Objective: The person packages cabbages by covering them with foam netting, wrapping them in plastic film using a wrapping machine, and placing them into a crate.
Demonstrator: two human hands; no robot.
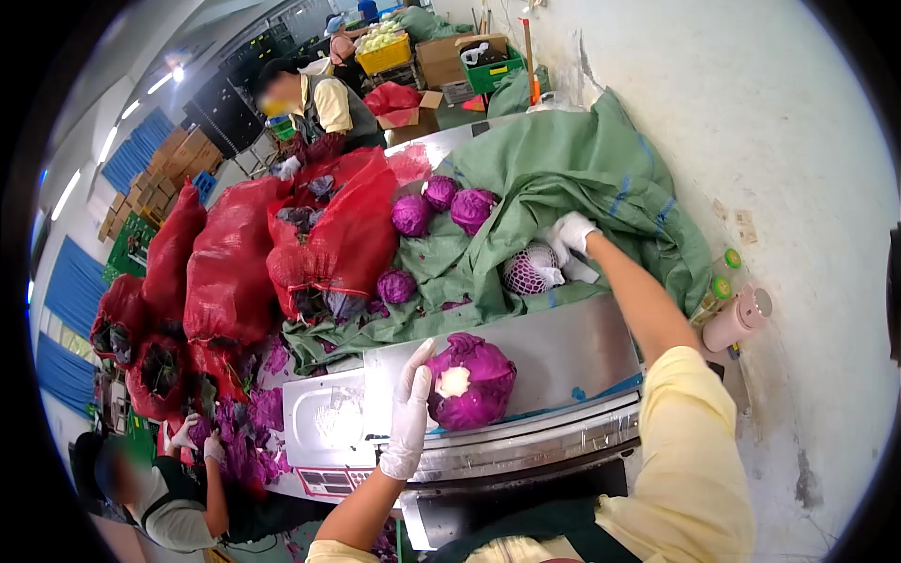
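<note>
My left hand, in a white glove, is upright with its fingers stretched out, lying along the left side of a red cabbage. The cabbage rests on the metal worktop, its pale cut stem facing me. Farther off, my gloved right hand bends its fingers onto a white foam net, through which purple shows. The net lies on green woven sheeting; its far side is partly hidden by folds. Several bare red cabbages sit on the sheeting to the left.
Red mesh sacks stand at the left. A metal scale plate adjoins the worktop. By the wall are a pink bottle and jars. One co-worker handles leaves at lower left; another stands behind the sacks.
</note>
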